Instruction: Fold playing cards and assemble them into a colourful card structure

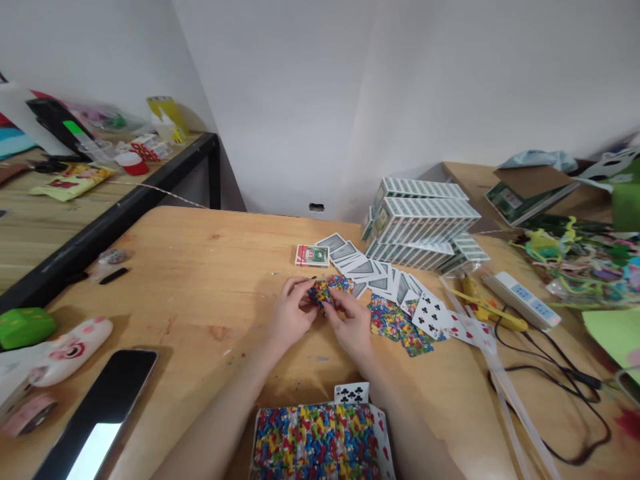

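Observation:
Both hands meet over the middle of the wooden table. My left hand (295, 312) has its fingers closed on the left side of a small piece with a colourful pattern (319, 293). My right hand (352, 323) pinches the same piece from the right. Behind my right hand lies another patterned card (342, 283). Near my forearms stands a box covered with patterned cards (316, 440), with a ten of clubs (351, 393) at its back edge. Fanned grey-backed cards (363, 268) and patterned cards (415, 337) spread out to the right.
Striped card boxes (425, 220) are stacked at the back right. A card pack (312, 255) lies behind my hands. To the right are a yellow glue gun (493, 312), a power strip (521, 300) and cables. A phone (100, 413) lies at the left front.

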The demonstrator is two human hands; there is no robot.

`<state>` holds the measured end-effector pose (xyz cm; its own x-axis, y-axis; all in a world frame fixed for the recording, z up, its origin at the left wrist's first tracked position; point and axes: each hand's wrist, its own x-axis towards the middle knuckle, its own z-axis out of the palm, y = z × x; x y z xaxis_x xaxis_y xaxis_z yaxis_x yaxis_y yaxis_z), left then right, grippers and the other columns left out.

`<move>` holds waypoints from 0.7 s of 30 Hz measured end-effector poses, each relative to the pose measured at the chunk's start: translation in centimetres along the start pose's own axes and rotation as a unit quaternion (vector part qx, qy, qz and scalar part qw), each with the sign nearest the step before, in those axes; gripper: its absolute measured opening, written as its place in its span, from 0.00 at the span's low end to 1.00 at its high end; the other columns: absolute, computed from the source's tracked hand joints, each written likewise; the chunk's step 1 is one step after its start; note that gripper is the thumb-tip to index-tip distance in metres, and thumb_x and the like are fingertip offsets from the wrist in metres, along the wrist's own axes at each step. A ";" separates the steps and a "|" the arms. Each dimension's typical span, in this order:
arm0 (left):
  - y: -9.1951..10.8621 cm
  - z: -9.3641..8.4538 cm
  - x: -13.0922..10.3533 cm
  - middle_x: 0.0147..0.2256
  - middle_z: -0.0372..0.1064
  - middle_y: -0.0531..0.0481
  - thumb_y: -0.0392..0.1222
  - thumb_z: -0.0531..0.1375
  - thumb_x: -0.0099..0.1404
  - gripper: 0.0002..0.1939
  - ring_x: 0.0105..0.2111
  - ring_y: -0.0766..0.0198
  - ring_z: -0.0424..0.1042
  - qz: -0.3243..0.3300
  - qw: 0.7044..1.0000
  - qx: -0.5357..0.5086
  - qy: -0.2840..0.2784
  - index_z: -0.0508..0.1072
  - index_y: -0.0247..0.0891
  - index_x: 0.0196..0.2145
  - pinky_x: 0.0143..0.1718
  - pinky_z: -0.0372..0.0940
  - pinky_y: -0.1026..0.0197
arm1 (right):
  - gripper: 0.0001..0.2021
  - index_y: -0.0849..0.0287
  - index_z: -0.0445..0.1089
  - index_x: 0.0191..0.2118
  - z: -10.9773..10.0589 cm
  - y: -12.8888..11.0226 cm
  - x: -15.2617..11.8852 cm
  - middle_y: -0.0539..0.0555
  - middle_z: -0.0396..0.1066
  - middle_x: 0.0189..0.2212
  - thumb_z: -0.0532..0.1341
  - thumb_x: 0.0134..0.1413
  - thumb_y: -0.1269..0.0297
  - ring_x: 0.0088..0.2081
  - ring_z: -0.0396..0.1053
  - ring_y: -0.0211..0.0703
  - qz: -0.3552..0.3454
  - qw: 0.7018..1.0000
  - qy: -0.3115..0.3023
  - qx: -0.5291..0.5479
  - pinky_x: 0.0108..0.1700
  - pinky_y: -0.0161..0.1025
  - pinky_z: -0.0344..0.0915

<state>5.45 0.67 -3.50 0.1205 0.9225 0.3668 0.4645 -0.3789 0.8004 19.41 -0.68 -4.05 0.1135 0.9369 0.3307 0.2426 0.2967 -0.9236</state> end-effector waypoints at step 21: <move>0.7 0.6 0.2 0.32 0.65 0.51 0.44 0.51 0.60 0.09 0.31 0.66 0.66 -0.161 0.984 -0.079 -0.022 0.61 0.37 0.38 0.33 0.61 0.64 | 0.27 0.54 0.50 0.49 -0.2 -0.2 0.6 0.42 0.65 0.19 0.62 0.42 0.65 0.18 0.68 0.37 0.203 0.916 -0.261 0.227 0.23 0.36 0.67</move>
<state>6.36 0.61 -3.17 0.0287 0.9975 0.0646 0.3438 -0.0706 0.9364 19.67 -0.18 -3.65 -0.3998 0.9125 -0.0864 -0.1567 -0.1609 -0.9744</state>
